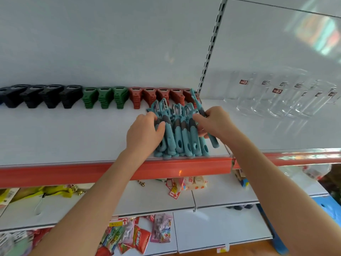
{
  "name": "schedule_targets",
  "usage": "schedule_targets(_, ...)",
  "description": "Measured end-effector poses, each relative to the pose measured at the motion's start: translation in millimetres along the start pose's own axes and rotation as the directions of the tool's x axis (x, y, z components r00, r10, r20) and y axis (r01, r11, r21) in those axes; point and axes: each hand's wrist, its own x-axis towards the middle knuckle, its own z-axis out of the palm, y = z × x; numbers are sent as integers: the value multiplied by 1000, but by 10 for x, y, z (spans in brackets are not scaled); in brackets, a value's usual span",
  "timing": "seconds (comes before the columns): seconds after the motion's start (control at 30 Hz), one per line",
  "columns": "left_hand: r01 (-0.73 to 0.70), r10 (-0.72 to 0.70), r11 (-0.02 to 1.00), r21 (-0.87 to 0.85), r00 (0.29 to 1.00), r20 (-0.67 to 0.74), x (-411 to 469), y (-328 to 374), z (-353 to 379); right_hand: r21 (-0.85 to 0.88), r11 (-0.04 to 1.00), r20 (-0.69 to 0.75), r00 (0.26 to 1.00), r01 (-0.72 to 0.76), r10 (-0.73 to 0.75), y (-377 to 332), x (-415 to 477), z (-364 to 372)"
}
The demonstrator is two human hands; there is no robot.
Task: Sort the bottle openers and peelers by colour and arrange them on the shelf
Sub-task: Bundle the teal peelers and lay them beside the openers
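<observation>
Along the back of the white shelf (64, 137) stand bottle openers in colour groups: black (42, 96) at the left, green (105, 97) in the middle, red (162, 97) to the right. In front of the red ones lies a stack of teal peelers (180, 137) reaching the shelf's front edge. My left hand (145, 132) rests on the stack's left side, fingers curled over the peelers there. My right hand (214, 121) grips one teal peeler (214, 141) at the stack's right side; it is tilted, head up toward the back.
Clear glass mugs (282, 97) stand on the shelf section to the right, past a slotted upright (210, 50). An orange price rail (73, 172) runs along the shelf front. Lower shelves hold snack packets (140, 235) and small packaged goods (186, 183).
</observation>
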Motion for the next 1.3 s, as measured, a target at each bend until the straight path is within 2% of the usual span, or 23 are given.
schedule_targets(0.17, -189, 196, 978, -87, 977, 87, -10, 84, 15, -109, 993, -37, 999, -37, 33, 47, 23, -14)
schedule_targets(0.27, -217, 231, 969, -116, 963, 136, -27, 137, -12, -104, 994, -43, 999, -29, 25, -19, 19, 17)
schedule_targets(0.43, -240, 261, 959, -153, 956, 135, -44, 133, -5, -115, 989, -26, 995, 88, -92, -81, -26, 143)
schedule_targets(0.57, -238, 272, 950, -201, 949, 161, -90, 8, -114, -62, 987, -138, 978, 149, -156, 54, -126, 19)
schedule_targets(0.6, -235, 274, 950, -205, 942, 191, -110, -39, -153, -36, 988, -99, 983, 151, -153, 114, -152, -30)
schedule_targets(0.67, -208, 273, 951, -231, 913, 304, -166, -116, -215, 11, 989, 108, 983, 147, -147, 236, -222, -105)
schedule_targets(0.73, -176, 258, 958, -226, 876, 408, -225, -135, -255, 38, 988, 320, 935, 149, -153, 316, -294, -127)
schedule_targets(0.77, -168, 246, 963, -210, 865, 436, -245, -128, -264, 20, 985, 375, 912, 172, -167, 350, -309, -121)
schedule_targets(0.93, -174, 236, 968, -182, 875, 423, -284, -72, -262, -79, 950, 412, 878, 302, -245, 437, -240, -121)
schedule_targets(1.07, -194, 247, 966, -170, 885, 394, -301, -35, -232, -111, 938, 403, 878, 328, -260, 400, -222, -142)
schedule_targets(1.3, -158, 205, 977, -143, 881, 427, -300, -35, -204, -196, 905, 398, 874, 378, -279, 328, -255, -138)
